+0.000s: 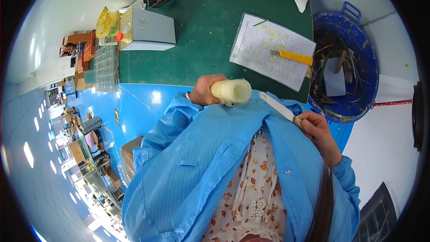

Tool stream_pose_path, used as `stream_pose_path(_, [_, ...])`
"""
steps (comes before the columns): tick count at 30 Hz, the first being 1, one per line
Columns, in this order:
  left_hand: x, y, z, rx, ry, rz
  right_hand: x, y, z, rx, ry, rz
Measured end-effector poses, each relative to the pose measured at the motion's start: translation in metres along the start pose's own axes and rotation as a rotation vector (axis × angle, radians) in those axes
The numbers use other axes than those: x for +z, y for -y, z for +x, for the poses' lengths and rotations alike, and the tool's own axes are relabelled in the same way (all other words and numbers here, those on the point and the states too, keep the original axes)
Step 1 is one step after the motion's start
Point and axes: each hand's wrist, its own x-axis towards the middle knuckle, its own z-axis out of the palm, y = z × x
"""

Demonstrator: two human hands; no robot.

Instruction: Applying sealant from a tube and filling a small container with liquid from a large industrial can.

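While hands grasp a cream roll (232, 91) and blade (277, 106), a clipboard (271, 51) lies beyond

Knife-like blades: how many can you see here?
2. One white blade is held in the right hand; a yellow-handled one lies on the clipboard paper. Others could be hidden in the blue bin.

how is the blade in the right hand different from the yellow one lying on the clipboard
The white flat blade is pale and plain; the yellow-handled blade has a bright yellow grip. The white one is held in the right hand, raised and slanted; the yellow one lies flat on the clipboard papers, untouched. Both are long, thin and flat.
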Motion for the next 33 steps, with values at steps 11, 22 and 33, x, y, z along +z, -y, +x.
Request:
stream_pose_path(11, [0.021, -0.024, 0.05, 0.248, -0.155, 0.549, 0.019, 0.042, -0.018, -0.294, -0.194, -0.912])
stream_pose_path(22, [0.036, -0.052, 0.112, 0.43, 0.043, 0.739, -0.017, 0.005, -0.001, -0.084, -0.192, -0.311])
stream_pose_path(33, [0.077, -0.051, 0.18, 0.239, 0.495, 0.62, -0.033, -0.064, -0.045, -0.149, -0.512, 0.229])
